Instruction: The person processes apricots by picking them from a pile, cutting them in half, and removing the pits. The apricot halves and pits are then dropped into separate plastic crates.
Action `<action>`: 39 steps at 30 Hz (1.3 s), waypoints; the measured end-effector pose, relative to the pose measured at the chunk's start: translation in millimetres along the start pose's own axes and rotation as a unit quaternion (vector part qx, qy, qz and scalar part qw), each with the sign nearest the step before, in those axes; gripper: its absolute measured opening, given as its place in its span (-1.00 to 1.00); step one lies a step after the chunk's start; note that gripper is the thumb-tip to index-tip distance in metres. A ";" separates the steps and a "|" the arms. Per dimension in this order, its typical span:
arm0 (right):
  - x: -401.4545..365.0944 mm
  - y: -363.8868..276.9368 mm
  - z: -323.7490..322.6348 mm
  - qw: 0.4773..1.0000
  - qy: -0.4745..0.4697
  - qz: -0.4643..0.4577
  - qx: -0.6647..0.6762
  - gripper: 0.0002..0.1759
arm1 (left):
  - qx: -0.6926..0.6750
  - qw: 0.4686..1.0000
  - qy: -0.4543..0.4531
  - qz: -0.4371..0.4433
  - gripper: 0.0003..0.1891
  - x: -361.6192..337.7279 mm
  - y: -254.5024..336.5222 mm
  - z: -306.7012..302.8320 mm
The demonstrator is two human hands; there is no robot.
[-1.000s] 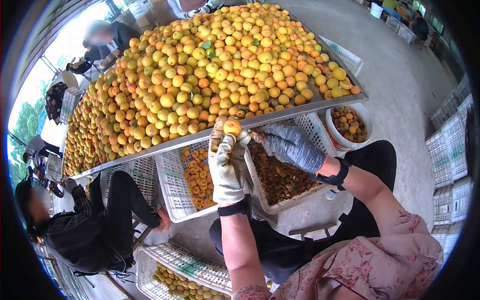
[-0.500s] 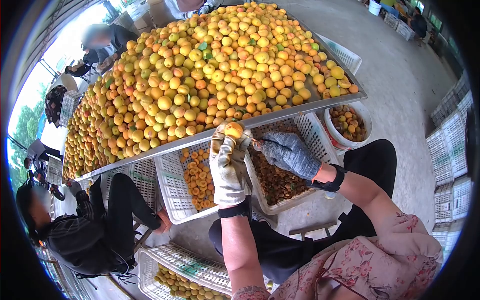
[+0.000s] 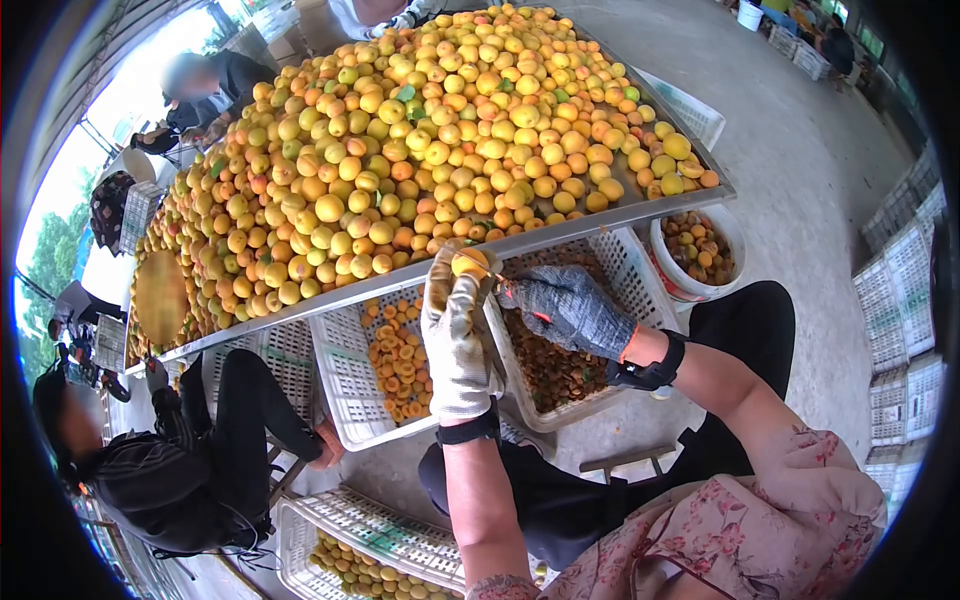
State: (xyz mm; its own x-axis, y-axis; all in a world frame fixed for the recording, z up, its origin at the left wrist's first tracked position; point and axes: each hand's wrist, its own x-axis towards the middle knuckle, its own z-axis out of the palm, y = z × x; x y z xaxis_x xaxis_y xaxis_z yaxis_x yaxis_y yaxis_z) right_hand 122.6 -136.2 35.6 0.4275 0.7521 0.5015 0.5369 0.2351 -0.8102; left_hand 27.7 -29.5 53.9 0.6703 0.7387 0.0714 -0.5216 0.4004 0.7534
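My left hand (image 3: 455, 325), in a cream-white glove, is closed around an apricot (image 3: 469, 263) just below the table's front edge. A grey knitted glove covers my right hand (image 3: 575, 312), whose fingers are wrapped around a thin tool (image 3: 497, 276). The tool's slim end points at the apricot; its handle is mostly hidden in the fist. Under my left hand stands a white crate (image 3: 347, 390) with halved apricots (image 3: 398, 360). Beneath my right hand, another white crate (image 3: 648, 285) holds brown pits and scraps (image 3: 555, 375).
A metal-edged table (image 3: 600, 218) bears a large heap of apricots (image 3: 400, 150). A white bucket (image 3: 657, 255) of darker fruit stands at its right corner. Another crate (image 3: 370, 540) with fruit is beside my legs. A co-worker (image 3: 150, 480) sits at left; stacked crates (image 3: 900, 320) line the right.
My right hand has turned slightly and the thin tool's end now reaches the apricot. My left hand has shifted a little. At left, the co-worker's hand has lowered slightly.
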 end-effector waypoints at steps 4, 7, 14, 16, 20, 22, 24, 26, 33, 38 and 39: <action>9.8 -1.5 11.2 0.938 -0.014 0.276 0.208 -0.74 | 0.002 0.999 0.034 -0.020 -0.77 7.9 -16.3 -22.3; 9.5 11.1 23.3 0.971 -0.013 0.209 0.114 -0.71 | -0.114 0.988 0.044 -0.091 -0.71 9.5 -33.1 -36.6; 13.8 19.0 16.9 0.986 -0.039 0.164 0.010 -0.89 | 0.082 0.991 0.075 -0.068 -0.75 13.1 -24.3 -27.1; 18.7 15.4 27.6 0.946 0.011 0.255 0.199 -0.87 | 0.145 0.985 0.077 0.047 -0.70 20.6 -33.6 -33.2; 24.4 -1.6 28.9 0.889 0.005 0.350 0.295 -0.90 | 0.072 0.994 0.069 0.047 -0.72 14.9 -25.6 -30.3; 21.1 3.3 35.2 0.889 0.002 0.344 0.301 -0.90 | -0.019 0.998 0.052 0.042 -0.74 17.6 -39.6 -43.7; 20.7 6.8 33.1 0.887 0.000 0.341 0.312 -0.91 | -0.080 0.996 0.029 0.037 -0.75 17.2 -37.6 -46.6; 15.8 10.3 27.2 0.884 0.009 0.342 0.319 -0.90 | 0.019 0.997 0.074 -0.023 -0.73 16.7 -27.0 -39.4; 19.7 -6.6 10.5 0.881 0.000 0.364 0.303 -0.86 | 0.099 0.995 0.024 0.005 -0.60 7.1 -7.4 -26.6; 22.1 -21.6 7.1 0.878 -0.020 0.388 0.278 -0.86 | 0.104 0.994 0.013 -0.006 -0.65 8.0 -1.7 -28.2; 21.7 -20.3 7.7 0.877 -0.020 0.391 0.277 -0.86 | 0.103 0.995 0.014 -0.009 -0.65 8.6 -4.9 -29.6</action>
State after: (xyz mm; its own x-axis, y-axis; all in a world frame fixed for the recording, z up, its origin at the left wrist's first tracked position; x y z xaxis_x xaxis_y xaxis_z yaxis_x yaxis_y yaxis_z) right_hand 115.5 -119.9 60.6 0.4762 0.8350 -0.2756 -0.3503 -0.1074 -0.9305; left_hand 20.4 -9.0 31.5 0.6620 0.7485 0.0399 -0.3880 0.2967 0.8726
